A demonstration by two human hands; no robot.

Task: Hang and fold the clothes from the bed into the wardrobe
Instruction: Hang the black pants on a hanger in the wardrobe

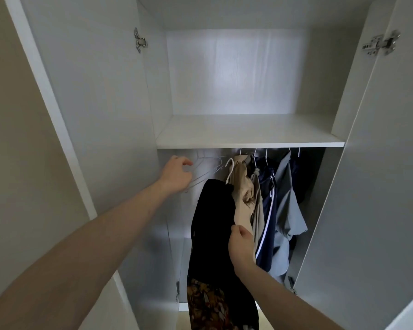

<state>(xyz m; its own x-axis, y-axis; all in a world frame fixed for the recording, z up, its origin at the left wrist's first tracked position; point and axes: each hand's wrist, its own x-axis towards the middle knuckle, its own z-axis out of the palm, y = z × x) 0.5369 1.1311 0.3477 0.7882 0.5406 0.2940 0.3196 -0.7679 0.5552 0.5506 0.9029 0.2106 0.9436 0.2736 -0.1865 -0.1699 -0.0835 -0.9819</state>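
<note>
Wardrobe (248, 132) doors open | shelf bare | beige wall (14, 115) left

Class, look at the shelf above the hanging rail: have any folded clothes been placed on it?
No. The shelf shows only bare white board, while the clothes hang below it, such as the grey shirt.

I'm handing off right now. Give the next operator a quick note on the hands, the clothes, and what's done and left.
Left hand: reaching at the empty hangers on the left of the rail, fingers curled by them; grip unclear.
Right hand: pinching the black garment, which is on a white hanger not yet hooked.
Done: beige, navy and grey clothes hang on the rail.
Left: hook the black garment. The shelf holds nothing folded.
</note>
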